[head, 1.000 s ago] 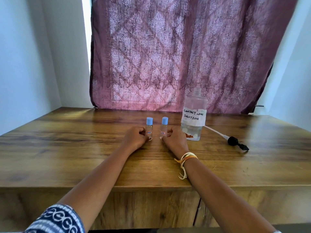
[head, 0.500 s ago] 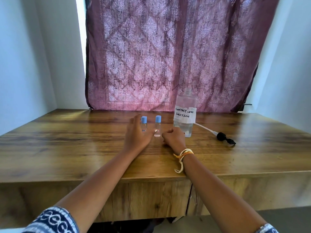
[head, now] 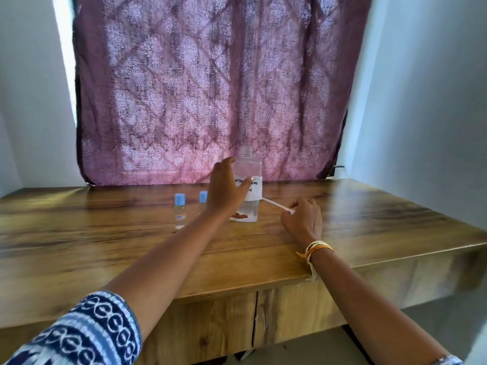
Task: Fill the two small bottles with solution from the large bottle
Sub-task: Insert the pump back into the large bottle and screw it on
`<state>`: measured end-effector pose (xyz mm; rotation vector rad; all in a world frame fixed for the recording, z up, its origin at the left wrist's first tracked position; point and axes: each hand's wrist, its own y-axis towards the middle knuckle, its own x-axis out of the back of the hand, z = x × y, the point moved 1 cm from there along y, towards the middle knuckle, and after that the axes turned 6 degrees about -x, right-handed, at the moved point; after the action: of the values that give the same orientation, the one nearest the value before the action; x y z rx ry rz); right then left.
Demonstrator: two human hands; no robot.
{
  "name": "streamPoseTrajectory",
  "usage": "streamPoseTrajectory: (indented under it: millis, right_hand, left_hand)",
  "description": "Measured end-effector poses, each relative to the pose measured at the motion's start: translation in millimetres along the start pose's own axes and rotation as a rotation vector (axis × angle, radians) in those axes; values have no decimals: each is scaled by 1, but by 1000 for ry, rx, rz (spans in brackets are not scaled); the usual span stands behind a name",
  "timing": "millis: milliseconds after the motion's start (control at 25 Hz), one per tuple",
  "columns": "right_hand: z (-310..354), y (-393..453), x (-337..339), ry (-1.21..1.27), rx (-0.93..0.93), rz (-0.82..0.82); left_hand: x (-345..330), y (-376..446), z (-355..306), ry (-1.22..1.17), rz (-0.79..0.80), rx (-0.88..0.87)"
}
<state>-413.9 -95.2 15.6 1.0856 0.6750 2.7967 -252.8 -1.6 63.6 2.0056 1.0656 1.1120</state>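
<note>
A wooden table (head: 369, 227) is seen from above and in front, with a patterned mauve curtain (head: 210, 88) hung behind it at twelve o'clock. The large clear bottle (head: 251, 206), uncapped and bearing a handwritten white label (head: 255, 192), stands upright near the middle of the table; a little liquid is seen at its bottom. The left hand (head: 225, 189) is reached across to it from seven o'clock, its fingers spread and wrapped against the bottle's left side, with the thumb laid over the label. Whether the grip is fully closed cannot be told, since the far fingers are hidden behind the bottle.

The two small bottles are stood upright at nine o'clock of the large one, both with blue caps on. The left small bottle (head: 180, 210) is fully in view; the right small bottle (head: 203, 197) is largely hidden behind the left wrist, only its cap and shoulder being shown.

The right hand (head: 303, 219) is laid at three o'clock of the large bottle, well apart from the left hand, its fingertips pinched on a thin white tube (head: 274, 204) that runs toward the bottle's base. The tube's far end is hidden under the hand. A bracelet of yellow and orange thread (head: 317, 246) is worn on the right wrist, and a blue-and-white patterned sleeve (head: 87, 333) is seen on the left arm.
</note>
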Motion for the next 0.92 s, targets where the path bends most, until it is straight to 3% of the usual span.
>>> streamPoseTrajectory:
  millis: [120,320,440,640,920]
  right_hand:
    - [-23,22,1,-216,-66,97]
    - [-37,38,-3,-250,-31,178]
    - [-36,40,-7,-39,-63,117]
    - [-9,50,5,593,-248,-67]
    - [46,86,40,802,-122,-120]
  left_hand:
    - [-9,23,-7,10,-31,73]
    - [-16,56,-1,-13,69,170]
    - [-19,63,2,-40,144,189]
    - [-21,61,2,-32,208,155]
    - [-19,76,1,-62,198,164]
